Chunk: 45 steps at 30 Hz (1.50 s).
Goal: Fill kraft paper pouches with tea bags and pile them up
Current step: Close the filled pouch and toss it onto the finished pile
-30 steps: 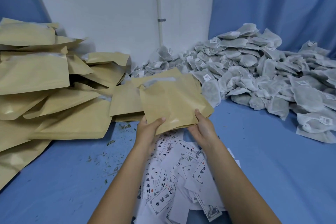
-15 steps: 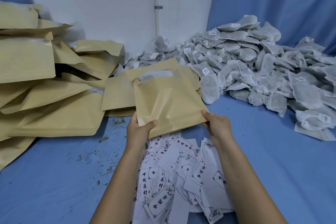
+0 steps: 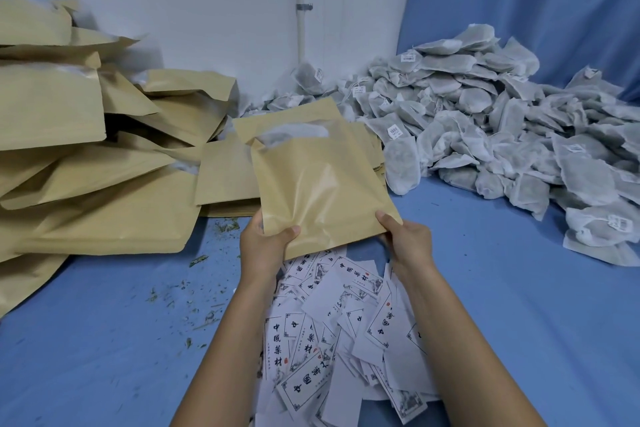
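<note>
I hold a kraft paper pouch (image 3: 318, 180) up in the middle of the view, its open mouth at the far end with a white tea bag showing inside. My left hand (image 3: 265, 244) grips its near left corner, thumb on top. My right hand (image 3: 407, 241) grips its near right corner. A large heap of white tea bags (image 3: 502, 128) lies at the right. A pile of filled kraft pouches (image 3: 79, 163) rises at the left. A low stack of flat pouches (image 3: 225, 180) lies behind the held one.
Printed white paper labels (image 3: 332, 333) are strewn on the blue cloth (image 3: 519, 305) under my forearms. Loose tea crumbs (image 3: 194, 295) dot the cloth at the left. A white wall with a pipe (image 3: 300, 10) stands behind, with blue curtain at the right.
The pouch has turned a little, its mouth now tilted further left. My right hand slid along the bottom edge to the right corner. The left hand kept its grip.
</note>
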{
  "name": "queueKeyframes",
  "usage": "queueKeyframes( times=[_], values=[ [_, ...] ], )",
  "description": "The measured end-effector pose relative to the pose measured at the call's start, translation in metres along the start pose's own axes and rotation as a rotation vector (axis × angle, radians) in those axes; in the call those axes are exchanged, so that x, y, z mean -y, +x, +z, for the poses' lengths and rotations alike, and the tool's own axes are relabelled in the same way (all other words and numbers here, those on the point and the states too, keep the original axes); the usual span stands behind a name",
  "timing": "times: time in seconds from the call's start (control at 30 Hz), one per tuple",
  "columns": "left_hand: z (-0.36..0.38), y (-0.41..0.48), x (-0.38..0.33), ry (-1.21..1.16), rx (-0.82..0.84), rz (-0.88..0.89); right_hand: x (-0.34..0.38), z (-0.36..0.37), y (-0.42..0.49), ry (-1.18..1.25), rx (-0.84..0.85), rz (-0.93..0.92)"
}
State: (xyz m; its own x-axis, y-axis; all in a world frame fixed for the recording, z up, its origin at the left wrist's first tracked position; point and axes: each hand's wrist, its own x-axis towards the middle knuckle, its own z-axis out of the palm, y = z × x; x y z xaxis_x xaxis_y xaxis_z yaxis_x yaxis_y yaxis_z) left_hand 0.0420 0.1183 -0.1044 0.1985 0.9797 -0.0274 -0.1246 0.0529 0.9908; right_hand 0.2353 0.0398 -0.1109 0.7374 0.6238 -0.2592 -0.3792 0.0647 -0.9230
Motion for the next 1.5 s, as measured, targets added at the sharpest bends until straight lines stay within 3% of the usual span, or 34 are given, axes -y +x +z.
queueKeyframes(
  times=[0.07,0.2,0.3,0.37,0.47,0.63,0.73,0.87,1.03,1.17,1.33,1.5],
  values=[
    [0.000,-0.001,0.001,-0.011,-0.014,-0.012,0.001,0.002,-0.001,0.107,0.073,0.061],
    [0.000,-0.001,0.000,0.008,-0.018,-0.034,-0.003,0.009,-0.004,-0.013,0.081,0.062],
    [-0.003,0.002,-0.001,-0.098,0.064,-0.223,-0.004,0.009,-0.006,0.002,0.033,0.042],
    [-0.005,0.003,0.001,-0.049,0.140,-0.298,-0.001,0.008,-0.007,0.044,0.051,0.032],
    [-0.001,0.003,0.003,0.104,0.139,-0.235,0.001,0.009,-0.009,0.104,0.116,0.055],
    [0.002,-0.001,0.002,0.139,0.073,-0.174,-0.002,0.014,-0.016,-0.028,0.123,0.030],
    [0.003,-0.004,0.001,0.135,0.051,-0.166,-0.002,0.014,-0.018,-0.024,0.114,-0.008],
    [0.010,-0.008,0.000,0.120,0.027,-0.160,-0.004,0.021,-0.025,0.007,0.261,0.063],
    [0.013,-0.012,0.000,0.120,0.004,-0.153,-0.008,0.021,-0.024,-0.052,0.220,0.024],
    [0.016,-0.015,-0.001,0.118,0.004,-0.144,-0.007,0.023,-0.029,0.033,0.335,0.109],
    [0.018,-0.017,0.000,0.115,-0.009,-0.161,-0.013,0.028,-0.032,-0.068,0.275,0.066],
    [0.020,-0.018,0.001,0.119,-0.018,-0.157,-0.014,0.033,-0.039,-0.123,0.344,0.116]
  ],
)
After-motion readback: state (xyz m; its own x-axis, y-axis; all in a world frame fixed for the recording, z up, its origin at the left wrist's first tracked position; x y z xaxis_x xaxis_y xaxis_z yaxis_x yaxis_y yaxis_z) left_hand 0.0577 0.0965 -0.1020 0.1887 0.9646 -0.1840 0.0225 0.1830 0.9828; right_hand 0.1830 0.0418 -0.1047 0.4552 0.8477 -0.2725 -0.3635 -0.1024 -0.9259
